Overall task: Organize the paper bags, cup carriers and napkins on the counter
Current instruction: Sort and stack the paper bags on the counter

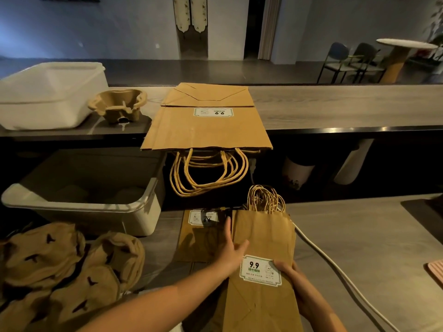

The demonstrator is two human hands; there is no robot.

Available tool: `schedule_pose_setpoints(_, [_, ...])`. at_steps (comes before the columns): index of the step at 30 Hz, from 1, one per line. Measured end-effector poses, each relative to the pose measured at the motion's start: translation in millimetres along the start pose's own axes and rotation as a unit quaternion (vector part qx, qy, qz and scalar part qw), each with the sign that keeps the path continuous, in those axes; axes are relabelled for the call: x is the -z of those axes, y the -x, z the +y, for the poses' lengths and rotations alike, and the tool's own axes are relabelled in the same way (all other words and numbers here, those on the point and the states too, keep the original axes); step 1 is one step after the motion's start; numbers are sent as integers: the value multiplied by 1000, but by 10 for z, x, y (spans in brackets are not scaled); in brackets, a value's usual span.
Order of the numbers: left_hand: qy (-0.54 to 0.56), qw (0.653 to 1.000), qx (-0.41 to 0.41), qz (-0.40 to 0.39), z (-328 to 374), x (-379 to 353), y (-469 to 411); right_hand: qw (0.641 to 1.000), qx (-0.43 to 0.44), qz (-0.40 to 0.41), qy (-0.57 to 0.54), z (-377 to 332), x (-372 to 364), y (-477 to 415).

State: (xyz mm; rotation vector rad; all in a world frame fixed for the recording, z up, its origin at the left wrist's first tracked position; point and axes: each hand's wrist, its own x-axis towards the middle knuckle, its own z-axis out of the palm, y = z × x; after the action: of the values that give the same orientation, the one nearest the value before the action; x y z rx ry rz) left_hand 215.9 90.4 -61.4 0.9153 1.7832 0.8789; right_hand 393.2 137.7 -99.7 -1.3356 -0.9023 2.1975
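Note:
A stack of small brown paper bags with a white 9.9 label lies on the lower counter in front of me, handles pointing away. My left hand lies along the stack's left edge with straight fingers. My right hand grips its right edge near the label. Another small bag lies flat just to the left. A pile of large flat paper bags sits on the upper counter, handles hanging over the edge. Pulp cup carriers are heaped at lower left; one cup carrier stands on the upper counter.
A white plastic bin stands at the upper counter's left. A second open bin sits below it. A white cable runs across the lower counter on the right. A pink mat shows at the right edge.

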Motion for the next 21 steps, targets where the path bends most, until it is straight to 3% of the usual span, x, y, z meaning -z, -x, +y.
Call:
schedule_pose_setpoints(2, [-15,996,23,89,-75,230,-98,1000,-1,-2,-2,-7,-2,11])
schedule_pose_setpoints(4, [-174,966,98,165,-240,552,-224,1000,-3,1,-1,-2,-2,15])
schedule_pose_setpoints(6, [-312,916,183,175,-397,812,-268,1000,-6,3,-2,-13,-12,44])
schedule_pose_setpoints(8, [-344,903,201,158,-456,896,-263,1000,-8,2,-3,-18,-8,45])
schedule_pose_setpoints(13, [-299,925,194,131,-381,754,-382,1000,-14,5,4,-21,-5,48])
schedule_pose_setpoints(21, [-128,960,213,126,-460,972,-441,1000,-11,3,8,-20,-14,55])
